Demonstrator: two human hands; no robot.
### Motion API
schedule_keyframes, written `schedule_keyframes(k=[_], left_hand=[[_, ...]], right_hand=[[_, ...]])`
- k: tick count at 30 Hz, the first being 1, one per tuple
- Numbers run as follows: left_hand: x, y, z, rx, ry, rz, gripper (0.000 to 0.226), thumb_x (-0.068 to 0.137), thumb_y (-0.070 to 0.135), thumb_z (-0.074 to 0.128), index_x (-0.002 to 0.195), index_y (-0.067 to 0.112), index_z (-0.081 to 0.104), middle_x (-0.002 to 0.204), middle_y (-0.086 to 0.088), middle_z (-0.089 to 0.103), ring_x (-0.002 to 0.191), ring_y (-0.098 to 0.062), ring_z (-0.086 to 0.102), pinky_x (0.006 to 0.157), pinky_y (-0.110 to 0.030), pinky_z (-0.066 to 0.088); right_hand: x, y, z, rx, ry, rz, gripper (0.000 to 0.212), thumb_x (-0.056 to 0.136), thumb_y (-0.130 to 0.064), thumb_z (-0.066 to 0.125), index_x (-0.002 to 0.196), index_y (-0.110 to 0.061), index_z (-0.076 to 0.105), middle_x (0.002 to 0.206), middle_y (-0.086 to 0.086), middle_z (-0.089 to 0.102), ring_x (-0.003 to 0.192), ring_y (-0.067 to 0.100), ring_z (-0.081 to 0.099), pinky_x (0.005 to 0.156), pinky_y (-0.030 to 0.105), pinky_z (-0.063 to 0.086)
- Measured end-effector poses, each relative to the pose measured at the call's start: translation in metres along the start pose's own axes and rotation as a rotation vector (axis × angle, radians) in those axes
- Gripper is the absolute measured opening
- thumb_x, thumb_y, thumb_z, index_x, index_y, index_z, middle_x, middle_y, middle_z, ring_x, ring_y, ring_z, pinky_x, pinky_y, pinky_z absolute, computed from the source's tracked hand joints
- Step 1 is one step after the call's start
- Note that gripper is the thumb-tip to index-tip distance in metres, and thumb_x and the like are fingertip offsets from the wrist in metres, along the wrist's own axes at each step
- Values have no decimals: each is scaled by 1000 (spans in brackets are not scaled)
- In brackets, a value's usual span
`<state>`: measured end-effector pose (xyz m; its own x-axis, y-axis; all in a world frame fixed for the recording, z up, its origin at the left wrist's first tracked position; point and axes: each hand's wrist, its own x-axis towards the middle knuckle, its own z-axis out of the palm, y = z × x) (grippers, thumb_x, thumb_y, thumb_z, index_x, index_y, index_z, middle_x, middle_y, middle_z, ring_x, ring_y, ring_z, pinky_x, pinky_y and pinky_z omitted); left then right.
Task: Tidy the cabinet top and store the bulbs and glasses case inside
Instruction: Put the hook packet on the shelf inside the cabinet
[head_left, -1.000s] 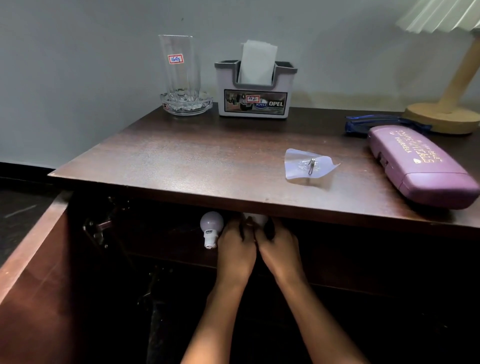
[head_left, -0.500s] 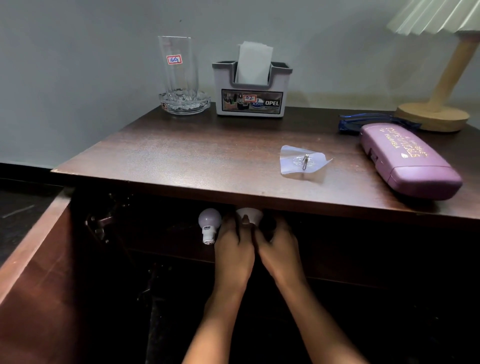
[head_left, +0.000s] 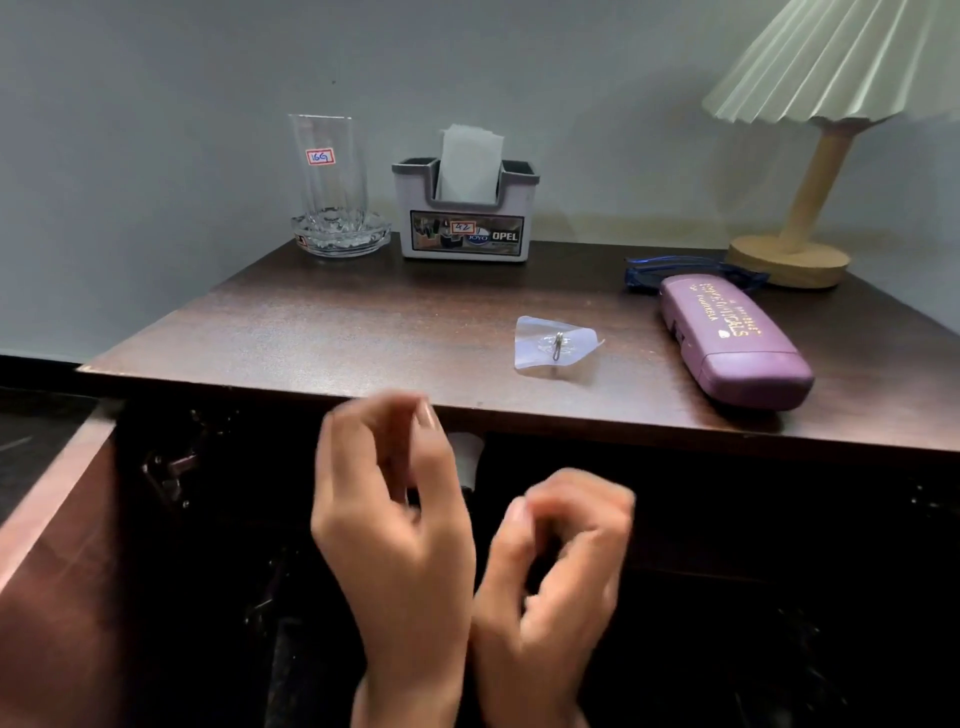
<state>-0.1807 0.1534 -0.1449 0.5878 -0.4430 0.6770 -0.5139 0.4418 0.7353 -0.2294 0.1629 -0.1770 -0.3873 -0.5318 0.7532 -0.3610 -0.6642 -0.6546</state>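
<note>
— Where are the hands?

— Both hang in front of the open cabinet, below the front edge of the cabinet top (head_left: 363, 322). The left hand (head_left: 389, 499) is higher, its fingers loosely curled with thumb and fingertips apart, holding nothing. The right hand (head_left: 561, 561) is lower and beside it, fingers curled inward; it is blurred, but nothing shows inside it.

— And the bulbs?

— One white bulb (head_left: 466, 460) peeks out just behind the left hand, in the dark space under the top. Only part of it shows; I cannot tell what it rests on. The opened door (head_left: 52, 545) stands at the left.

— The glasses case?

— The purple glasses case (head_left: 732, 345) is closed and lies on the top toward the right front. Blue glasses (head_left: 691, 270) lie touching or just behind its far end, near the wooden base of the lamp (head_left: 800, 244) with a pleated shade.

— Anything else up there?

— A clear adhesive hook (head_left: 557, 349) lies left of the case, apart from it. At the back stands a tall glass (head_left: 327, 176) in a glass dish — and to its right a tissue holder (head_left: 465, 228) with a paper napkin upright in it.
</note>
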Motion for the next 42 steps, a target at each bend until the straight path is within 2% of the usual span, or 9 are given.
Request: schedule_keyframes(k=[5,7,9,15,21,25,29,35,42], left_hand=[[63,11,29,130,-312,-150,16,88,25,56,103,23,58,98,-1,59,65,4,55,69,-5,43],[73,10,45,149,-470,-240,22,85,29,60,105,21,63,103,-6,63,77,-9,61,80,-32,54],[76,14,57,133,-528,-252,21,84,27,62,104,20,65,101,-8,65,88,-22,62,80,-43,54],[80,14,71,269,-687,-277,24,82,23,66,107,19,65,98,-5,68,98,-24,61,89,-35,49],[75,13,68,187,-589,-246,4,80,15,66,84,16,69,82,-3,68,80,-19,61,71,-25,44],[72,14,60,23,-501,-233,15,80,9,65,71,20,66,69,2,65,64,-10,58,62,-17,46],[64,20,40,-176,-499,-259,24,80,7,68,67,27,63,65,4,64,61,-11,61,62,-17,48],[19,18,-1,-306,-387,-340,13,72,14,74,72,26,70,68,8,72,65,-4,66,63,-16,50],[-41,-19,-8,-167,-324,-446,19,74,7,71,68,26,69,69,9,73,65,-4,67,64,-20,53]], right_hand=[[83,-30,-13,-170,-20,-104,15,82,-5,46,91,-13,54,88,2,46,69,15,49,68,13,40],[104,-26,-9,-401,-211,-39,23,81,-9,44,99,-9,58,99,7,49,80,24,55,77,22,39],[114,-17,-4,-603,-387,4,32,83,-11,40,110,-13,56,117,10,49,98,32,53,87,30,35],[123,-1,1,-876,-520,102,30,92,-13,41,121,-15,48,126,11,47,113,34,41,92,31,25],[129,2,1,-691,-476,191,26,86,-5,48,107,-5,62,115,17,57,106,32,52,84,25,26],[120,-8,-5,-484,-378,277,28,85,-7,50,108,-14,64,108,12,65,99,27,60,84,21,35],[112,-17,-20,-205,-397,459,24,82,-4,55,89,-24,66,79,1,65,79,24,65,81,40,52],[93,-40,-65,111,-554,740,17,78,0,63,73,-16,69,65,-1,65,55,9,59,62,24,45],[61,0,-75,-106,-777,875,25,77,6,58,72,-17,65,67,1,65,58,12,62,65,27,50]])
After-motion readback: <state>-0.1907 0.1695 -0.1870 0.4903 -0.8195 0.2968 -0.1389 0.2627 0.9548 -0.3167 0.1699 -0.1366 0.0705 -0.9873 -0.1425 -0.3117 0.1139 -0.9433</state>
